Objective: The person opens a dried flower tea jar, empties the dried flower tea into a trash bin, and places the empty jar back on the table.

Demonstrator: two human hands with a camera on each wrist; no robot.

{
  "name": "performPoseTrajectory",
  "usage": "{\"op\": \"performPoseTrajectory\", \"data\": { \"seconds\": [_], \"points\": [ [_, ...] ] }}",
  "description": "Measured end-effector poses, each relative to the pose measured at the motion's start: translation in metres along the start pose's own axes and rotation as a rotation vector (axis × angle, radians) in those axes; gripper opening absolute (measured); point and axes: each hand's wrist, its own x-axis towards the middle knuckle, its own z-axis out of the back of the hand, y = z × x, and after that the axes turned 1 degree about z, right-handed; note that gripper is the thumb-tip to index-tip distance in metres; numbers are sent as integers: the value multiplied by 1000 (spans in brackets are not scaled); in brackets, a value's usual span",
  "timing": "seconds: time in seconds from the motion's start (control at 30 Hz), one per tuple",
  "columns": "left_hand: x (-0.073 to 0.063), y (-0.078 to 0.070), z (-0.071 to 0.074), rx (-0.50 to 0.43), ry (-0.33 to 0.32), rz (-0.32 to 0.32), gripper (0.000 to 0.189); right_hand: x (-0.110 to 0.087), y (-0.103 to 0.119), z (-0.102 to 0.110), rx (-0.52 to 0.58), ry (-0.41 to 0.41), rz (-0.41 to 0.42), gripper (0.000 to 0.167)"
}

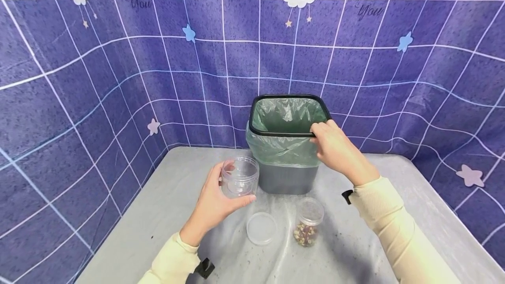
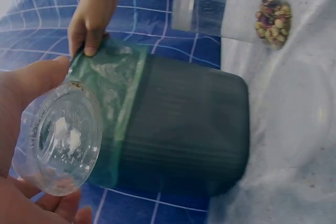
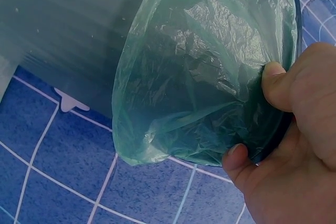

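Note:
My left hand (image 1: 217, 198) grips a clear plastic jar (image 1: 240, 176), its open mouth facing up, just left of the trash bin. Crumbs cling to the jar (image 2: 65, 137) in the left wrist view. With my right hand (image 1: 335, 146) I grip the black rim (image 1: 289, 134) of the grey trash bin (image 1: 288, 179) at its front right corner. A green bag (image 3: 194, 72) lines the bin and folds over the rim; in the right wrist view my thumb and fingers pinch bag and rim together.
In front of the bin stands a lidded clear jar (image 1: 309, 214) with dried flower buds in its bottom. Left of it a round translucent lid (image 1: 261, 228) lies flat on the grey-covered table (image 1: 177, 179). A blue-purple gridded curtain (image 1: 221, 60) hangs close behind and on both sides.

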Motion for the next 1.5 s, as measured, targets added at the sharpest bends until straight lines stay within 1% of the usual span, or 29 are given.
{"op": "performPoseTrajectory", "data": {
  "seconds": [0.23, 0.47, 0.73, 0.9, 1.13, 1.33, 1.5],
  "points": [
    [-12, 17, -4, 34, 24, 64, 100, 1, -1, -1, -4, 1, 1, 25],
    [-23, 35, -8, 8, 47, 140, 107, 2, -2, 0, -15, -10, 15, 26],
    [-35, 54, -11, 52, 52, 211, 107, 4, -3, 2, 2, -22, 14, 26],
    [-39, 61, -13, 111, 66, 235, 106, 5, -5, 4, 7, -38, 18, 26],
    [-45, 68, -14, 205, 88, 276, 109, 5, -7, 3, 23, -33, 19, 25],
    [-53, 74, -15, 280, 106, 291, 113, 3, -6, -1, 16, -25, 12, 25],
    [-59, 80, -15, 314, 135, 269, 115, 1, -4, -3, 19, -12, 6, 26]
  ]
}}
